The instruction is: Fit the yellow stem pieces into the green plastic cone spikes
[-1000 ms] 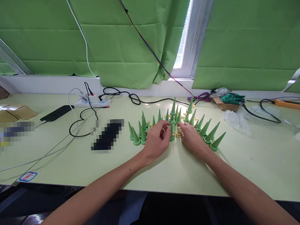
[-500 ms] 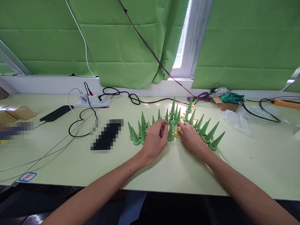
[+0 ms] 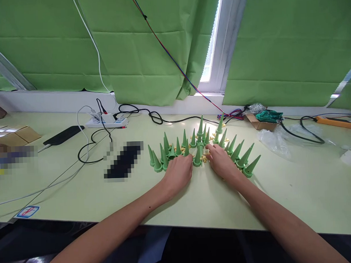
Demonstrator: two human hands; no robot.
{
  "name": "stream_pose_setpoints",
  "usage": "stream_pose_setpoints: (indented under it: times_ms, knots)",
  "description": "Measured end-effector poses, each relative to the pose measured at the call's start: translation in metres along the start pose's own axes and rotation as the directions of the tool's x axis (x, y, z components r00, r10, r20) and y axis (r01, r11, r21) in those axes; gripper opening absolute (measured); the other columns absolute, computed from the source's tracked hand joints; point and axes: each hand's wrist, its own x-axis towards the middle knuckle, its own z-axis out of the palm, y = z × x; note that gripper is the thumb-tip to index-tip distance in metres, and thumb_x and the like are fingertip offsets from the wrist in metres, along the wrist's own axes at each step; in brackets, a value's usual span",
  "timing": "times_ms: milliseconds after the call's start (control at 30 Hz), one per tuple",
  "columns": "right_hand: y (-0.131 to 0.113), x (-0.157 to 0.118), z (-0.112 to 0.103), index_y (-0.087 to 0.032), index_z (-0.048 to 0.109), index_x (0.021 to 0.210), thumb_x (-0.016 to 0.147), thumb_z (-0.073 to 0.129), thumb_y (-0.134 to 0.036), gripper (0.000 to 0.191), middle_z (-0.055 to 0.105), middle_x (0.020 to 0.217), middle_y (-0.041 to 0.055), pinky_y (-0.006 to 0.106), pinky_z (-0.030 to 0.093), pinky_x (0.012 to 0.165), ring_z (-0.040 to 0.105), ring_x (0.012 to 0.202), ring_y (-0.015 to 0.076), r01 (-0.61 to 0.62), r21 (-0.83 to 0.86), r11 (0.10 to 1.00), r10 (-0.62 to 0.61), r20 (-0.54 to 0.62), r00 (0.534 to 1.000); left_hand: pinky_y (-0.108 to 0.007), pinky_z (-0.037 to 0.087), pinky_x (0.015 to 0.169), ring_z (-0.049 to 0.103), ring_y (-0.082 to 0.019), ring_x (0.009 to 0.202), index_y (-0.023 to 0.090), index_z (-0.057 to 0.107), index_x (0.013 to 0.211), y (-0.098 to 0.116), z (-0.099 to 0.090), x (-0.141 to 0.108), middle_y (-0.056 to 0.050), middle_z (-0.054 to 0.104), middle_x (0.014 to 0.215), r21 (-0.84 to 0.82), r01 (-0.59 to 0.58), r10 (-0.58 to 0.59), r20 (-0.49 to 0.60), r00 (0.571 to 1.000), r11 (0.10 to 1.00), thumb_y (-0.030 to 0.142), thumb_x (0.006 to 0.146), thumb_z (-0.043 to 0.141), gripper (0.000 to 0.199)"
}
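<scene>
Green cone-shaped plant watering spikes (image 3: 157, 163) stand in rows on the table, with small yellow valve pieces (image 3: 204, 157) among them. My left hand (image 3: 178, 173) is closed low at the front of the left group. Its curled fingers are around the base of an upright green spike (image 3: 187, 149); the base itself is hidden. On the other side of the middle gap is my right hand (image 3: 221, 159), its fingers bent together beside the yellow pieces. What lies between those fingertips is too small to tell. Between both hands leans a green spike (image 3: 198, 156) with its wide end toward me.
Left of the spikes lie a blurred dark object (image 3: 124, 160), a black slab (image 3: 63, 135) and a power strip (image 3: 106, 120) with cables. At the back right are an open cardboard box (image 3: 260, 122), clear plastic wrap (image 3: 272, 141) and an orange tool (image 3: 336, 122).
My left hand has moved down and slightly left, lowering its fingers from above the spikes. An upright spike now shows behind it. My right hand has hardly moved. The view has shifted slightly.
</scene>
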Motion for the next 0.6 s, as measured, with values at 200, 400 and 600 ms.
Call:
stream_pose_setpoints:
  times_ms: [200, 400, 600]
  knots:
    - [-0.005, 0.000, -0.006, -0.017, 0.059, 0.100, 0.096, 0.043, -0.014, 0.017, 0.060, 0.094, 0.0096, 0.028, 0.039, 0.069, 0.060, 0.085, 0.0210, 0.053, 0.058, 0.997, -0.048, -0.086, 0.995, -0.029, 0.016, 0.052, 0.047, -0.018, 0.054, 0.021, 0.046, 0.072, -0.003, 0.001, 0.000, -0.002, 0.051, 0.061, -0.049, -0.010, 0.009, -0.017, 1.000, 0.999, 0.008, 0.083, 0.047, 0.016]
    - [-0.011, 0.001, -0.010, -0.016, 0.060, 0.094, 0.098, 0.039, -0.018, 0.021, 0.063, 0.090, 0.0083, 0.028, 0.041, 0.072, 0.059, 0.081, 0.0185, 0.122, 0.157, 0.980, -0.096, -0.164, 0.982, -0.030, 0.016, 0.052, 0.043, -0.017, 0.051, 0.020, 0.044, 0.068, -0.005, 0.003, 0.001, -0.002, 0.048, 0.058, -0.099, -0.020, 0.017, -0.033, 0.999, 0.995, 0.005, 0.081, 0.046, 0.020]
    - [-0.012, -0.001, -0.011, -0.016, 0.061, 0.096, 0.096, 0.040, -0.017, 0.021, 0.065, 0.086, 0.0067, 0.027, 0.041, 0.070, 0.059, 0.076, 0.0176, 0.167, 0.203, 0.965, -0.135, -0.162, 0.978, -0.030, 0.019, 0.053, 0.046, -0.018, 0.052, 0.020, 0.048, 0.068, -0.005, 0.004, 0.001, -0.002, 0.048, 0.057, -0.097, -0.041, 0.040, -0.005, 0.999, 0.994, 0.005, 0.081, 0.044, 0.020]
